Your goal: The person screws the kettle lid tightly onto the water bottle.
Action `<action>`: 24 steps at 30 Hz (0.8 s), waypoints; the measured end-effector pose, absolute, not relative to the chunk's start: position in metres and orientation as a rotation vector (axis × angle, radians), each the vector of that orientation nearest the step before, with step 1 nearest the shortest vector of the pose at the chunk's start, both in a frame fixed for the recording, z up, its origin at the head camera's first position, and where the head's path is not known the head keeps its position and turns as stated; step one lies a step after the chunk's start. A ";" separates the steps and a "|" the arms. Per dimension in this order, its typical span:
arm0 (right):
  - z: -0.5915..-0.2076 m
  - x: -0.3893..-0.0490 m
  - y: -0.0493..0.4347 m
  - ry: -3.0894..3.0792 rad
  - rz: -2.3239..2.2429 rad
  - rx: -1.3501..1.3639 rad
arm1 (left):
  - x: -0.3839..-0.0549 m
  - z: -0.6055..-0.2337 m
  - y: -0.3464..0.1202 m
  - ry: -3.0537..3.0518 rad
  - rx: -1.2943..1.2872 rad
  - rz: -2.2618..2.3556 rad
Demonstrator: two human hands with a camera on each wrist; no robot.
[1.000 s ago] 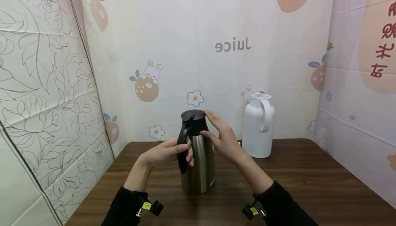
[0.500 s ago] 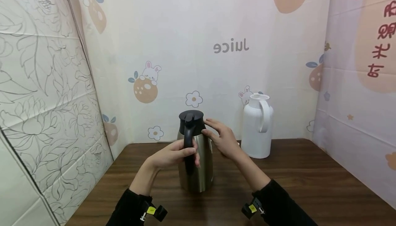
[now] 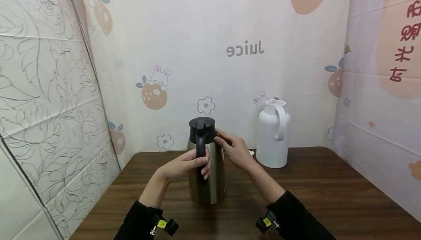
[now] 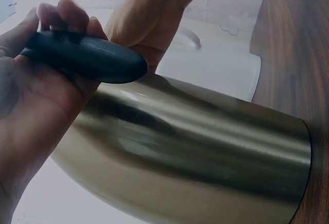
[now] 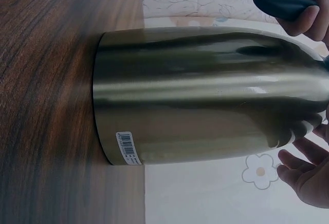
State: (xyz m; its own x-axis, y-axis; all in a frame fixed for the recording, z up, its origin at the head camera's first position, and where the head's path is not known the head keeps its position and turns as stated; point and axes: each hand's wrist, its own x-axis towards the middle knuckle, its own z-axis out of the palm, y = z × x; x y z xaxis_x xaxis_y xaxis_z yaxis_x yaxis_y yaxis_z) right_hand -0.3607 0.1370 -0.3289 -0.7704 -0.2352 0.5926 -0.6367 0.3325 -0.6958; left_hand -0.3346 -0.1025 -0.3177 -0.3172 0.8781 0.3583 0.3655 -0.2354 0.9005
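A steel vacuum jug (image 3: 215, 181) with a black lid (image 3: 202, 121) stands upright on the wooden table, its black handle (image 3: 200, 141) facing the head camera. My left hand (image 3: 184, 165) grips that handle, thumb on the near side and fingertips round the other; the left wrist view shows the handle's lower end (image 4: 118, 67) sticking out of the grasp. Against the right side of the neck and shoulder, my right hand (image 3: 235, 150) rests with thumb in front and fingers reaching behind. Its lower fingers (image 5: 295, 162) lie loosely bent beside the shoulder in the right wrist view.
A white jug (image 3: 272, 141), its handle turned toward me, stands at the back right of the table (image 3: 309, 196). A small white object (image 3: 251, 153) shows partly behind my right wrist. Printed cloth walls (image 3: 184, 31) rise behind the table and along both sides.
The steel jug has turned, bringing its handle from the left round to the front, and my left hand has moved right with it. My right hand has slid from the lid's rim down to the neck.
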 end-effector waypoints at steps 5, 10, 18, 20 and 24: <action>-0.329 -0.360 0.136 -2.226 1.410 0.747 | -0.335 -0.317 -0.102 1.577 1.504 1.574; -0.329 -0.357 0.136 -2.227 1.445 0.752 | -0.337 -0.319 -0.102 1.563 1.510 1.565; -0.330 -0.359 0.139 -2.272 1.463 0.800 | -0.335 -0.317 -0.103 1.577 1.517 1.557; -0.330 -0.359 0.142 -2.286 1.465 0.806 | -0.334 -0.317 -0.102 1.582 1.514 1.557; -0.333 -0.361 0.148 -2.282 1.414 0.823 | -0.334 -0.316 -0.103 1.582 1.518 1.558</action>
